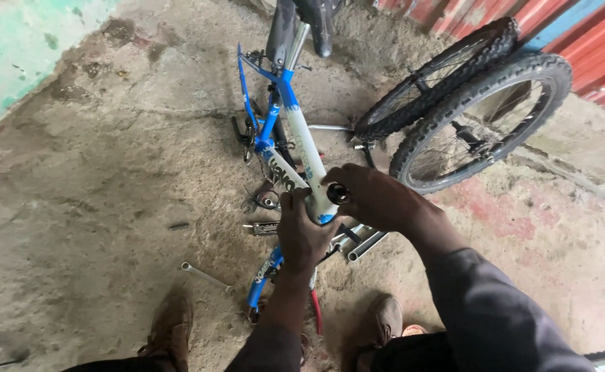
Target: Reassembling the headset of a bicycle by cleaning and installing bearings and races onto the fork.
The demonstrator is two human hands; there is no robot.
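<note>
Dirt floor; both hands (301,234) (371,196) around blue-white bike frame (302,148).

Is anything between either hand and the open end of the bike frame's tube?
Nothing visible. The left hand grips the blue and white bike frame just below the tube's open end, and the right hand rests against that end.

Rough, stained concrete floor (95,172) with reddish patches, a flaky green wall (6,48) on one side, red corrugated metal sheeting (592,48) opposite. Flat daylight.
</note>
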